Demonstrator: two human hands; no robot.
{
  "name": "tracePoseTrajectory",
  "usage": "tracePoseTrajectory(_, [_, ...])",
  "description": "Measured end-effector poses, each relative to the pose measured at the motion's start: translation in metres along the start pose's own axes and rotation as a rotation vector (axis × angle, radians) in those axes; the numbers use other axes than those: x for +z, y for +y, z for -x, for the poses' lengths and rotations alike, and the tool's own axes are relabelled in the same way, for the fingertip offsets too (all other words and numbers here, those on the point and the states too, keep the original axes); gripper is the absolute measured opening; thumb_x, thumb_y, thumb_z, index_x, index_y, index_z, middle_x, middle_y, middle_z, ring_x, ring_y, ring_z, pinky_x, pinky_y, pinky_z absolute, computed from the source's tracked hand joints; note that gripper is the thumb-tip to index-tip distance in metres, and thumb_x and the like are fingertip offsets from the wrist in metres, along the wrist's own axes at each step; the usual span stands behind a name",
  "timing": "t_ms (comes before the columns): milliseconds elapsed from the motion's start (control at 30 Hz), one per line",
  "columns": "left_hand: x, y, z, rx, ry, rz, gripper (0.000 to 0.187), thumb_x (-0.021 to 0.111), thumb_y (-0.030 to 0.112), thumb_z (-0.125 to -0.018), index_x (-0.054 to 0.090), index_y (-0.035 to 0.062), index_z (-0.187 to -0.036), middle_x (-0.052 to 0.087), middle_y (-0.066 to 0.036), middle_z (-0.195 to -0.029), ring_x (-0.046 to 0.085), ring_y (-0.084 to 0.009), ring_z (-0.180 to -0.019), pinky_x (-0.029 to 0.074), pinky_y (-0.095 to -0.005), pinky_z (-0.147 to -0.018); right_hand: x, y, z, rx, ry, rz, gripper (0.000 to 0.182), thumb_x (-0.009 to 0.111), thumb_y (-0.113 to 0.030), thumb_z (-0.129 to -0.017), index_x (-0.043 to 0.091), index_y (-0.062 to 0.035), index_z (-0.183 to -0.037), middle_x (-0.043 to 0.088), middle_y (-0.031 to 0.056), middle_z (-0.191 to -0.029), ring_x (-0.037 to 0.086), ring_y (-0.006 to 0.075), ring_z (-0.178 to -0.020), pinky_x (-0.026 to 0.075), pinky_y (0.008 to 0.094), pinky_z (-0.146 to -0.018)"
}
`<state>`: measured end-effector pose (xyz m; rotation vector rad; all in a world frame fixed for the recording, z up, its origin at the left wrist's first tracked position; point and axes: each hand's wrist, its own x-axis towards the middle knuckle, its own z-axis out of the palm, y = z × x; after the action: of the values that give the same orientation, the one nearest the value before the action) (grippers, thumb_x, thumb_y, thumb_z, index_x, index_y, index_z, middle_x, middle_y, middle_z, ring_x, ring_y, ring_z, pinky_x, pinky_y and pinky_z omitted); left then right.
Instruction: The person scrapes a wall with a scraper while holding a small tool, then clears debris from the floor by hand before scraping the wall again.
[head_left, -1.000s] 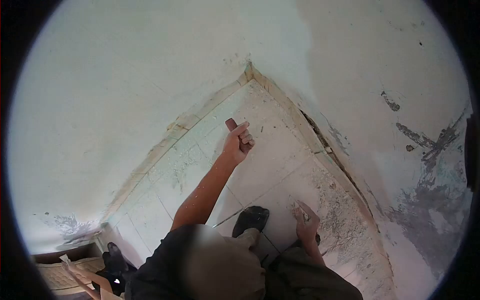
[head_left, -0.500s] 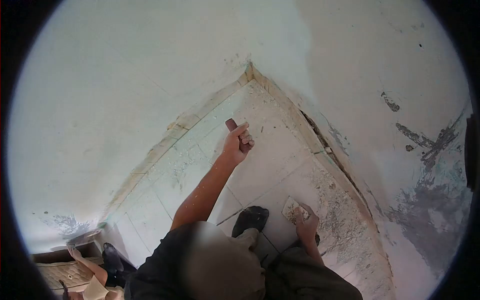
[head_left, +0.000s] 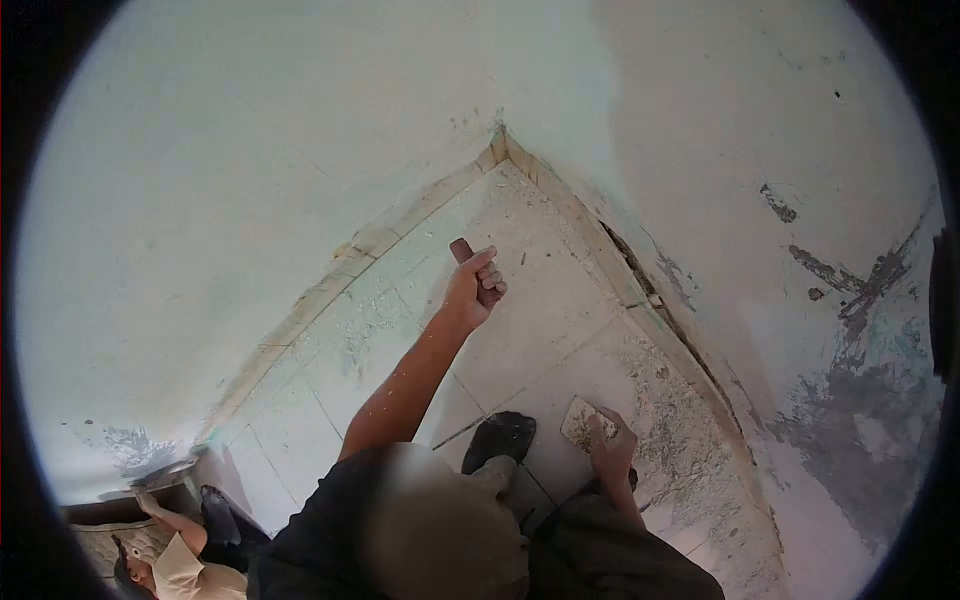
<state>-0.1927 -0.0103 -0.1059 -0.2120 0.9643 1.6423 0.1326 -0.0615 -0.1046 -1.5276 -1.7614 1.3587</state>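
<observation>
Brown handle (head_left: pixel 460 250) held over tiled floor (head_left: pixel 550 300)

Head view: the left hand (head_left: pixel 472 288) is wrapped around the handle, one end protruding. The right hand (head_left: pixel 614 450), well apart, clasps a pale flat plate (head_left: pixel 576 420) near crumbled debris (head_left: pixel 685 430).

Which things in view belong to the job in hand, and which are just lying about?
Apparently in use:
brown bar, gripped in the left hand
flat pale piece, held in the right hand

Seemingly just lying about:
rubble on the floor
quilted padding, lower left
</observation>
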Motion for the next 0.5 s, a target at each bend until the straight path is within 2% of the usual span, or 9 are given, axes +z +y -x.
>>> tracePoseTrajectory(133, [0.000, 0.001, 0.002, -0.005, 0.020, -0.003, 0.027, 0.059, 0.017, -0.089, 0.042, 0.0165, -0.068, 0.035, 0.007, -0.054, 0.039, -0.0072, -0.047, 0.039, -0.0250, -0.052, -0.001, -0.004, 0.000, 0.091, -0.030, -0.034, 0.024, 0.063, -0.013, -0.082, 0.065, 0.0043, -0.099, 0.067, 0.0194, -0.087, 0.065, 0.0255, -0.083, 0.048, 0.0332, -0.078])
tracePoseTrajectory(200, [0.000, 0.002, 0.003, -0.003, 0.018, 0.001, 0.026, 0.059, 0.017, -0.088, 0.043, 0.0166, -0.068, 0.035, 0.007, -0.054, 0.039, -0.0073, -0.047, 0.039, -0.0251, -0.052, 0.003, 0.010, -0.001, -0.082, -0.006, 0.046, 0.024, 0.063, -0.014, -0.083, 0.065, 0.0042, -0.099, 0.067, 0.0191, -0.087, 0.065, 0.0252, -0.083, 0.048, 0.0333, -0.078])
tracePoseTrajectory(300, [-0.002, 0.004, 0.003, -0.007, 0.015, 0.020, 0.025, 0.060, 0.017, -0.088, 0.043, 0.0168, -0.068, 0.036, 0.007, -0.054, 0.039, -0.0076, -0.047, 0.039, -0.0253, -0.052, 0.002, 0.011, 0.000, -0.005, -0.048, 0.001, 0.024, 0.063, -0.014, -0.083, 0.065, 0.0043, -0.098, 0.067, 0.0195, -0.086, 0.065, 0.0258, -0.083, 0.048, 0.0335, -0.078])
tracePoseTrajectory(500, [-0.001, 0.002, 0.003, -0.002, 0.035, 0.005, 0.023, 0.061, 0.017, -0.087, 0.045, 0.0169, -0.070, 0.037, 0.007, -0.055, 0.039, -0.0076, -0.047, 0.038, -0.0253, -0.052, 0.003, 0.011, -0.002, -0.058, -0.044, 0.019, 0.024, 0.061, -0.012, -0.083, 0.063, 0.0055, -0.100, 0.066, 0.0201, -0.087, 0.066, 0.0272, -0.083, 0.049, 0.0344, -0.077])
